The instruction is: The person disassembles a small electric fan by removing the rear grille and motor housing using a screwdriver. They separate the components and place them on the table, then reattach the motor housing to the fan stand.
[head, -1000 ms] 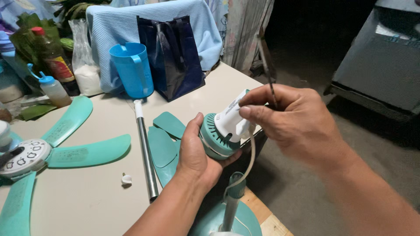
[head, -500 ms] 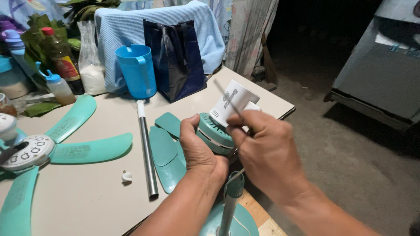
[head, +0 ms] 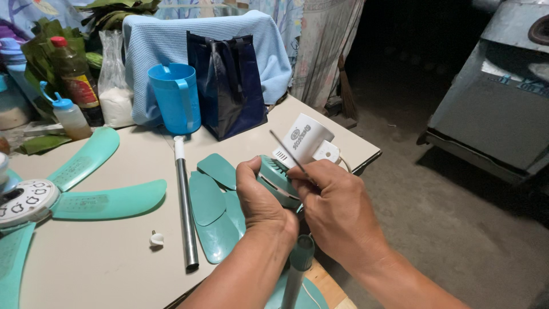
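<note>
My left hand [head: 260, 197] grips a teal fan motor housing [head: 274, 177] with a white rear cover [head: 303, 140], held over the table's near edge. My right hand [head: 337, 209] pinches a thin dark metal rod [head: 286, 150], perhaps a screwdriver shaft, which slants up and left across the white cover. Its lower end is hidden between my fingers at the housing. A white cord [head: 343, 163] leaves the cover. Below my hands stands the teal fan pole [head: 297, 260].
On the beige table [head: 103, 257] lie a teal fan blade assembly [head: 86, 197], loose teal blades [head: 211, 203], a metal tube [head: 184, 200] and a small white knob [head: 155, 238]. Behind stand a blue jug [head: 176, 97], a dark bag [head: 226, 74] and bottles [head: 71, 77]. Concrete floor lies to the right.
My right hand dropped from above the white cover down to the housing's right side, next to my left hand. The thin rod came with it and now slants up-left.
</note>
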